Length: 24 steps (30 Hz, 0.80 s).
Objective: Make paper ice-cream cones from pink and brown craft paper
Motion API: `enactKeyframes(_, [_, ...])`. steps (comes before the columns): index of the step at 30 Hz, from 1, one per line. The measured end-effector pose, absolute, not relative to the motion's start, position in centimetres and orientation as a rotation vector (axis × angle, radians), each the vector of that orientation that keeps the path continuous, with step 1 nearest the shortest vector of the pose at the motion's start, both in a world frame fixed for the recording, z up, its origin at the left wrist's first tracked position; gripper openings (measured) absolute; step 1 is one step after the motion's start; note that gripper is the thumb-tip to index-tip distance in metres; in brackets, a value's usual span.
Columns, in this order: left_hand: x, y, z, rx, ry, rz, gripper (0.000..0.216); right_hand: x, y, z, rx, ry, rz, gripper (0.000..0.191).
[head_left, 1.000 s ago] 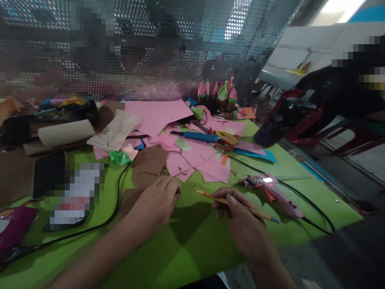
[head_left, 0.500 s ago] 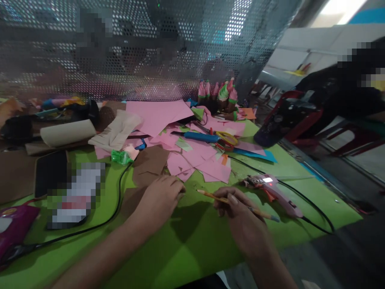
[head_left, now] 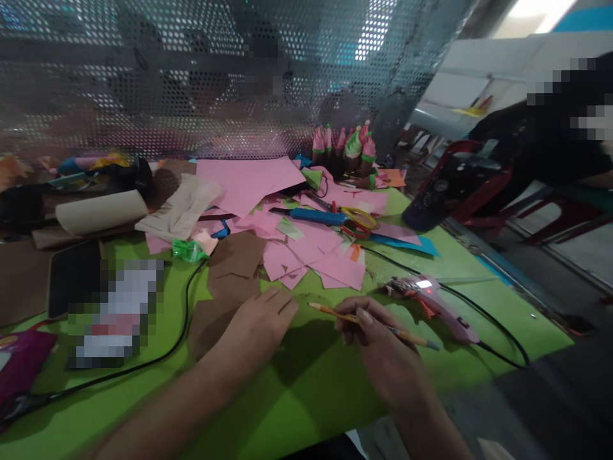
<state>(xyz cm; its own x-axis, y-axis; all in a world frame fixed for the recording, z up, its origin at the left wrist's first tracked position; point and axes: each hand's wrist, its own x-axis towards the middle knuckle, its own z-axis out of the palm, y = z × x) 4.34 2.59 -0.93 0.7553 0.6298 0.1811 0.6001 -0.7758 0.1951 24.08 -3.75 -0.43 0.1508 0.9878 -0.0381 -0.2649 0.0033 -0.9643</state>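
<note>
My right hand point(head_left: 378, 338) is closed round a yellow pencil point(head_left: 330, 311), its sharpened tip pointing left just above the green tabletop point(head_left: 325, 396). Left of that tip is my left hand point(head_left: 263, 322), back upward, fingers bent together and pointing down. Its fingertips are hidden from me, so anything they hold does not show. Brown paper point(head_left: 205, 326) lies partly beneath this hand, and another brown paper piece point(head_left: 234, 255) lies just beyond it. A pink glue gun point(head_left: 445, 306) with a lit patch rests to the right of my right hand.
Pink paper scraps point(head_left: 316, 255), a blue-handled cutter point(head_left: 318, 216) and scissors point(head_left: 359, 220) lie ahead. Cone-shaped crafts point(head_left: 354, 144) stand behind. A phone point(head_left: 74, 278) and black cable point(head_left: 186, 319) are on the left. A dark tumbler point(head_left: 424, 207) stands right; a person sits beyond.
The view has shifted slightly. My left hand's fingers have turned a little further down, and its thumb is less visible. The right hand keeps the pencil in nearly the same place.
</note>
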Motion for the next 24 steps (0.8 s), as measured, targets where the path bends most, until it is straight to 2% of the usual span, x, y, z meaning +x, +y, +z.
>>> enactKeyframes(14, [3.3, 2.5, -1.0, 2.552, 1.119, 0.507, 0.017, 24.2, -4.0, -0.7, -1.076, -0.905, 1.221, 0.018])
enactKeyframes(18, [3.5, 2.6, -1.1, 2.6, 1.107, 0.446, 0.028, 24.2, -3.8, -0.6, -1.067, -0.907, 1.224, 0.018])
enactKeyframes(24, [3.8, 2.7, -1.2, 2.717, 1.088, 0.374, 0.029, 24.1, -3.8, -0.5, -1.079, -0.917, 1.22, 0.018])
